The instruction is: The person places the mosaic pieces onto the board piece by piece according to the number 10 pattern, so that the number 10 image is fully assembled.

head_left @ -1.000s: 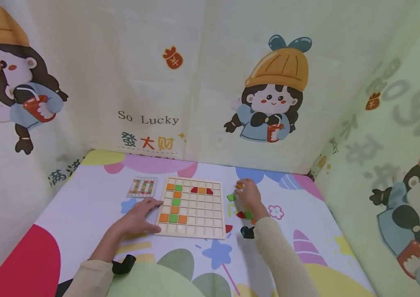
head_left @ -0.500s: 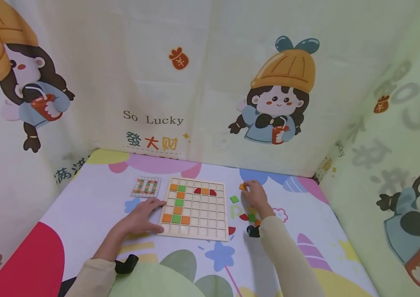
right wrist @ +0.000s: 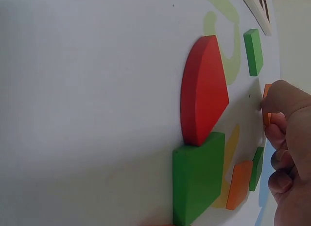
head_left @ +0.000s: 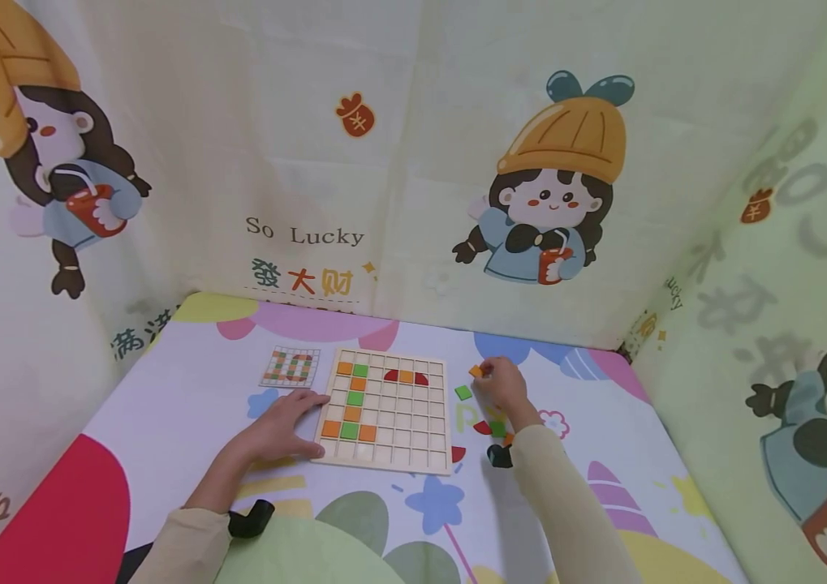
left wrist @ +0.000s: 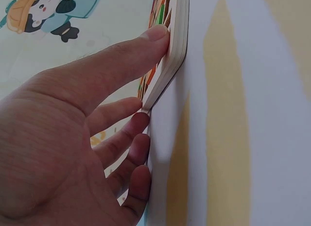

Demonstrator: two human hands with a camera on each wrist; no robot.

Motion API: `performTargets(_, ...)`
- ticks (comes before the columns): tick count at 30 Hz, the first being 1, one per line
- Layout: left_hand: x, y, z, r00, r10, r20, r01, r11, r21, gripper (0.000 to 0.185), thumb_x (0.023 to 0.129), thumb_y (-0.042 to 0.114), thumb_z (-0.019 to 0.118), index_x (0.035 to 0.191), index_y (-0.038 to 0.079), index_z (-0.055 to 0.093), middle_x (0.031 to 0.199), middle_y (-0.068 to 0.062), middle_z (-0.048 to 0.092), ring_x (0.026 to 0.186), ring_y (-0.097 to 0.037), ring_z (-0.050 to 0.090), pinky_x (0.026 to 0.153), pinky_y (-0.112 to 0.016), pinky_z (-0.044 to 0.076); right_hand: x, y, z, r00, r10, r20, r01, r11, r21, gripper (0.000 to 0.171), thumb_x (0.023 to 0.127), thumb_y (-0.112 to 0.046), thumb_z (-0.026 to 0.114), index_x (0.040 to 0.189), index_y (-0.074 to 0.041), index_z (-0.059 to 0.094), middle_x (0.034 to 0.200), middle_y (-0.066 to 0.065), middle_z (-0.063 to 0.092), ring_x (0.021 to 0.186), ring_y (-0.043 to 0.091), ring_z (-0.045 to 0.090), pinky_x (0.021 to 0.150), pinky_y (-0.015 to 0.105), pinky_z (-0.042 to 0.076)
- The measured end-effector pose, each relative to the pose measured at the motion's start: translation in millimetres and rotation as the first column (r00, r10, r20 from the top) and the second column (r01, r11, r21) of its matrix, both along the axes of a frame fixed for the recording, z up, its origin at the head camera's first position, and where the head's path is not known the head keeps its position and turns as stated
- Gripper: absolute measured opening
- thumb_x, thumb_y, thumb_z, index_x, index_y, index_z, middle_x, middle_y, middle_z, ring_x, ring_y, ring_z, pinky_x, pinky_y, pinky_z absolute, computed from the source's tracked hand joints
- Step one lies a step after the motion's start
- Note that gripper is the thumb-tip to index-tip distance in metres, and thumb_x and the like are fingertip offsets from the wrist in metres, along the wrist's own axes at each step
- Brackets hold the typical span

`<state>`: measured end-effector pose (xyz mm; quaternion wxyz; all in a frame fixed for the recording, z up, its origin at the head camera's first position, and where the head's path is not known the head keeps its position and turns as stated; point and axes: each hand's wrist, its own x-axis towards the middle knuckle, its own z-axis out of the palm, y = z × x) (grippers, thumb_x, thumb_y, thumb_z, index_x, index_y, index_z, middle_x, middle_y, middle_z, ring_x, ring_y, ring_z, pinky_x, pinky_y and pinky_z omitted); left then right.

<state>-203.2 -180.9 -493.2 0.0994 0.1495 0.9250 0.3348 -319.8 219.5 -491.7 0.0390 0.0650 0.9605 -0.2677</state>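
Observation:
A wooden grid board (head_left: pixel 402 414) lies on the table, with orange and green square tiles and two red quarter-round tiles in its cells. Along its left edge, my left hand (head_left: pixel 282 426) touches it with thumb and fingers spread. In the left wrist view, the thumb rests on the board's rim (left wrist: pixel 171 70). My right hand (head_left: pixel 504 385), right of the board, pinches an orange square tile (head_left: pixel 475 371) at the table surface. Near it lie a green tile (head_left: pixel 463 392), a red quarter-round tile (right wrist: pixel 211 82), another green tile (right wrist: pixel 201 177) and an orange tile (right wrist: pixel 239 184).
A small printed pattern card (head_left: pixel 291 367) lies beyond the left hand, beside the board. Another red tile (head_left: pixel 458 454) lies against the board's right edge. Cloth walls (head_left: pixel 413 162) with cartoon prints enclose the table at the back and sides.
My right hand has shifted slightly on the table with the orange tile between its fingertips. The left hand stays on the board's edge. The head view has turned slightly left.

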Motion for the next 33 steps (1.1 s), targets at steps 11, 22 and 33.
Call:
performTargets(11, 1.1, 3.3, 2.5, 1.0, 0.003, 0.006, -0.003, 1.0, -0.001, 0.084, 0.07, 0.037, 0.085, 0.142, 0.016, 0.048, 0.146, -0.013, 0.041, 0.13, -0.038, 0.04, 0.104, -0.059, 0.038, 0.6, 4.2, -4.2, 1.0, -0.015, 0.008, 0.016, 0.999, -0.051, 0.03, 0.086, -0.021, 0.072, 0.112, -0.008, 0.065, 0.112, 0.01, 0.062, 0.103, 0.027, 0.054, 0.097, 0.042, 0.05)
performTargets(22, 0.7, -0.6, 1.7, 1.0, 0.005, 0.012, -0.005, 1.0, 0.0, 0.085, 0.071, 0.038, 0.084, 0.143, 0.016, 0.046, 0.147, -0.014, 0.04, 0.131, -0.04, 0.039, 0.104, -0.061, 0.036, 10.8, -14.0, 0.4, 0.995, 0.038, -0.095, -0.046, 0.995, -0.088, 0.032, 0.083, -0.024, 0.074, 0.11, -0.008, 0.068, 0.111, 0.008, 0.064, 0.103, 0.025, 0.054, 0.095, 0.042, 0.047)
performTargets(33, 0.4, 0.9, 0.8, 1.0, -0.006, 0.002, 0.006, 1.0, 0.003, 0.085, 0.071, 0.037, 0.085, 0.143, 0.015, 0.047, 0.145, -0.015, 0.041, 0.128, -0.039, 0.04, 0.102, -0.06, 0.038, 33.2, -28.8, -0.5, 0.979, 0.133, -0.152, -0.138, 0.99, -0.022, 0.029, 0.081, -0.021, 0.074, 0.108, -0.011, 0.069, 0.107, 0.005, 0.065, 0.09, 0.021, 0.053, 0.082, 0.036, 0.049)
